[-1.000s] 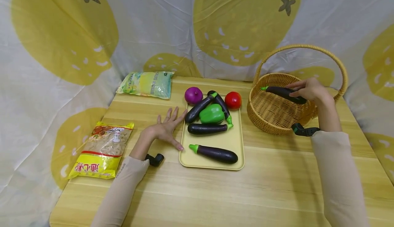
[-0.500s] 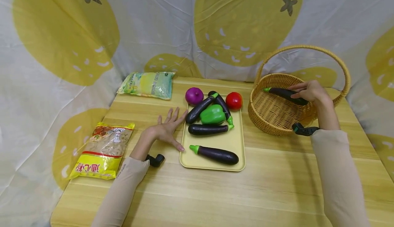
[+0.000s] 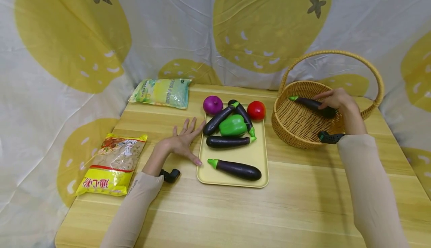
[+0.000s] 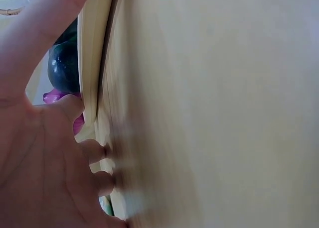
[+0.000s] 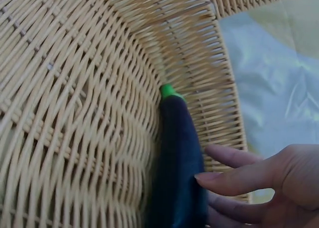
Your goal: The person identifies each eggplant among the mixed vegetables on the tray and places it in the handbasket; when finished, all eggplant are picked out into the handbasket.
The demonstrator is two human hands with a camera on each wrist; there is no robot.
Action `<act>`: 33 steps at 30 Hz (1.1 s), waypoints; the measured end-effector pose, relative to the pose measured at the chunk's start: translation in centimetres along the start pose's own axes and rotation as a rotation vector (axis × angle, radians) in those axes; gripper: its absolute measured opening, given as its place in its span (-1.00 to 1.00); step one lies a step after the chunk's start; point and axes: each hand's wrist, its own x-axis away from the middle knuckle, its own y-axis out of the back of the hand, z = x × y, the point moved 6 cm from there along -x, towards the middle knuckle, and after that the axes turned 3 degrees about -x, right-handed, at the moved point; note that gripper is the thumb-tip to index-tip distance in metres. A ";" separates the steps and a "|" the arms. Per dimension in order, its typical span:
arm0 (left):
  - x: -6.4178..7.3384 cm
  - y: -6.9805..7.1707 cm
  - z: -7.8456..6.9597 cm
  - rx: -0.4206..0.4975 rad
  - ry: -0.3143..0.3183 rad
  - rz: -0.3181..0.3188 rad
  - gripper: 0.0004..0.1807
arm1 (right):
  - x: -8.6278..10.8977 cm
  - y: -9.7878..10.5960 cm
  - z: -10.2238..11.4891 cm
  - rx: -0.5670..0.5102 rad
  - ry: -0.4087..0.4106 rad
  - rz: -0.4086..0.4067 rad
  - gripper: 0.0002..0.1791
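In the head view, my right hand [image 3: 336, 100] reaches into the wicker basket [image 3: 286, 134] beside an eggplant [image 3: 308, 103] lying in it. In the right wrist view, the thumb and fingertips rest at the side of that eggplant [image 5: 179, 158], fairly straight and not wrapped round it. My left hand [image 3: 178, 143] is spread at the left edge of the yellow tray [image 3: 232, 182], its fingertips at the rim. The tray bears several eggplants [image 3: 239, 169], a green bell pepper [image 3: 233, 125], a purple onion [image 3: 213, 105] and a red tomato [image 3: 256, 110] near its far edge.
A yellow bag of pasta [image 3: 112, 165] lies left of my left hand. Farther back is a green-and-yellow packet [image 3: 163, 92]. The basket's tall handle [image 3: 336, 52] arches over its opening. A lemon-print cloth [image 3: 188, 27] hangs behind the wooden table [image 3: 215, 218].
My right hand has lowered the eggplant into the basket, and its fingers have loosened from it. The left hand has stayed at the tray.
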 end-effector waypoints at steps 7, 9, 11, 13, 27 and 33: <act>0.0 0.1 0.0 -0.003 0.002 -0.006 0.65 | -1.0 -0.3 -0.2 0.032 -0.003 0.047 -0.49; 0.0 0.1 0.1 -0.006 0.002 -0.010 0.65 | -1.2 -0.3 -0.2 0.011 -0.012 0.050 -0.51; 0.0 0.1 0.2 -0.007 0.003 -0.008 0.65 | -1.3 -0.4 -0.1 -0.014 -0.014 0.058 -0.52; 0.0 0.1 0.2 -0.006 0.004 -0.005 0.65 | -1.5 -0.5 -0.2 -0.036 -0.016 0.066 -0.53; -0.1 0.0 0.1 -0.001 0.002 -0.003 0.65 | -1.5 -0.4 0.3 -0.110 0.075 0.030 -0.53; -0.1 0.0 0.1 0.002 0.002 -0.001 0.65 | 1.8 -0.2 4.1 -0.016 0.176 0.004 -0.30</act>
